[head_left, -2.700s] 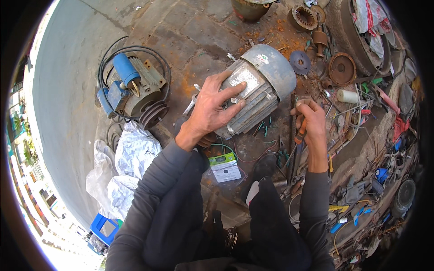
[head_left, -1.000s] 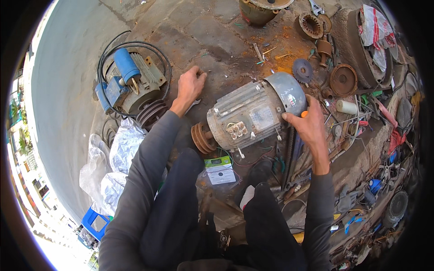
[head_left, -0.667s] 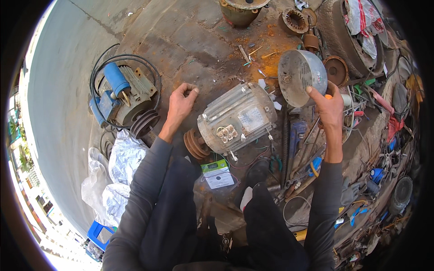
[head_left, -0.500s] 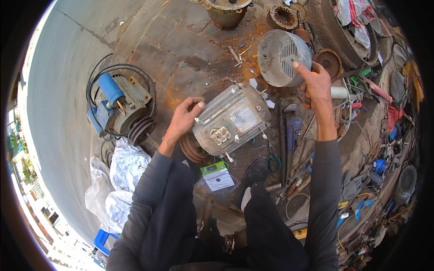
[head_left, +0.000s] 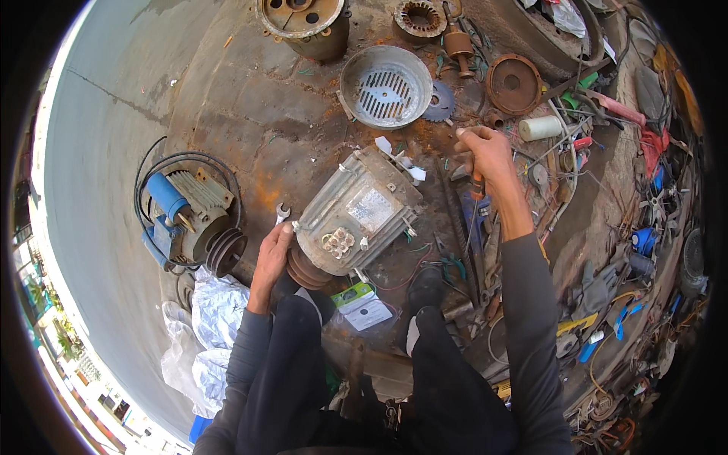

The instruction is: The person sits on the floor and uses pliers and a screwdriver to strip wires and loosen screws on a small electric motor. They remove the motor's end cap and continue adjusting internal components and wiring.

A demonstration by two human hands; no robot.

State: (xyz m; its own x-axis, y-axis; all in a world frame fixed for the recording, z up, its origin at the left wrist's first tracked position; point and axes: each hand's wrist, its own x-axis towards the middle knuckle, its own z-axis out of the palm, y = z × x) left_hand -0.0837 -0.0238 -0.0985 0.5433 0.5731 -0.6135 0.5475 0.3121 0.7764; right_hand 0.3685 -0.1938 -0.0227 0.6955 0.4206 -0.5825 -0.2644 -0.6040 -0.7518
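Observation:
A grey, dirty electric motor (head_left: 356,208) lies tilted on the ground in front of me, its open terminal block facing up. A rusty grooved pulley (head_left: 309,271) sits on its near-left end. My left hand (head_left: 271,256) is closed against the motor's edge beside the pulley. Just beyond its fingertips shows the head of a wrench (head_left: 283,212); whether the hand touches it is unclear. Off the motor's right side, my right hand (head_left: 489,155) is raised, closed around a screwdriver (head_left: 478,187) with an orange handle. The slotted fan cover (head_left: 387,87) rests beyond the motor.
At left stands another motor (head_left: 193,205) with a blue capacitor and coiled black cable. Pliers (head_left: 453,264) and a green-white packet (head_left: 362,305) lie near my feet. Rusty motor housing (head_left: 303,23), a round flange (head_left: 513,84) and tangled scrap (head_left: 607,303) spread beyond and right.
The fan cover has left my right hand and now stands on the ground farther left. That hand has drawn back with the screwdriver. My left hand has slid down along the motor's end.

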